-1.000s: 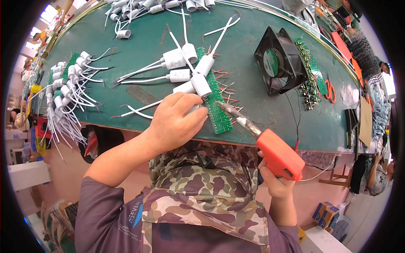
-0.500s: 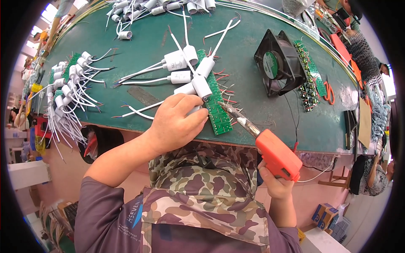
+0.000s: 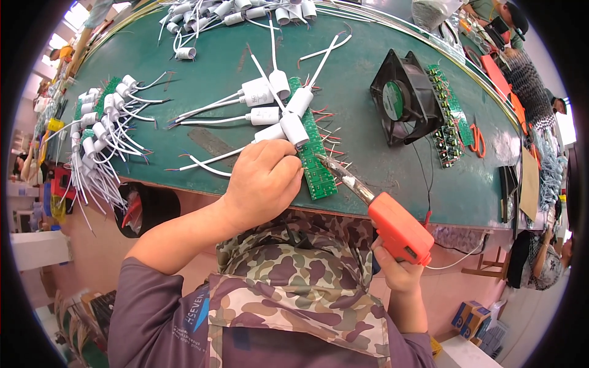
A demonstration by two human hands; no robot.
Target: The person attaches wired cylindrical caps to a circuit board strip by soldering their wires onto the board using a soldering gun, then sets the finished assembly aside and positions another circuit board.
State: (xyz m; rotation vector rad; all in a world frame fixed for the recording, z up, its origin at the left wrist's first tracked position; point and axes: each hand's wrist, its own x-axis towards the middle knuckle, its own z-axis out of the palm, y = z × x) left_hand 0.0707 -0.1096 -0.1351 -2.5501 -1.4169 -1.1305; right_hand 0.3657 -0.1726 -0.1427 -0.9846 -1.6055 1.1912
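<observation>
My right hand (image 3: 396,270) grips the handle of an orange-red soldering gun (image 3: 400,228). Its metal tip meets the strip of green circuit boards (image 3: 318,172), or hovers just over it. Thin red and white wires stick out along the strip's right side. My left hand (image 3: 264,181) is closed at the strip's left edge, its fingertips pinched round a white plastic cylinder that they mostly hide. Above it, several white cylinders (image 3: 265,115) with white cables lie on and beside the strip, one a tilted cylinder (image 3: 294,129) near my knuckles.
A black square fan (image 3: 405,98) stands right of the strip on the green table (image 3: 343,67). Behind it lie a populated board (image 3: 443,119) and orange scissors (image 3: 478,140). Wired white cylinders overhang the left edge in a bundle (image 3: 101,132); more form a far pile (image 3: 233,17).
The soldering gun and my right hand have shifted slightly left and down. My left hand has turned a little, covering the white cylinder that showed at its fingertips.
</observation>
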